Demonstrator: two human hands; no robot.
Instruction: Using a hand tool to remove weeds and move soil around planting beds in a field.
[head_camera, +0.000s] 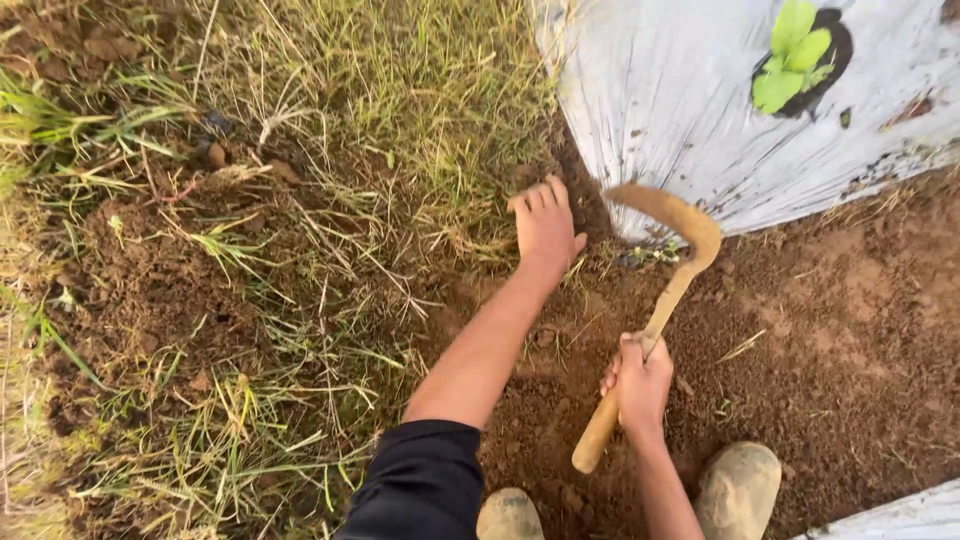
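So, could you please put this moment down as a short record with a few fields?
setting: outdoor plot of bare brown soil beside a patch of grass
left hand: stretched forward, palm down on the grass at the soil's edge
right hand: closed around the wooden handle of a sickle, curved blade pointing toward the left hand
plastic sheet: whitish, covering the ground at upper right, with a green seedling growing through a hole
boots: muddy, at the bottom edge
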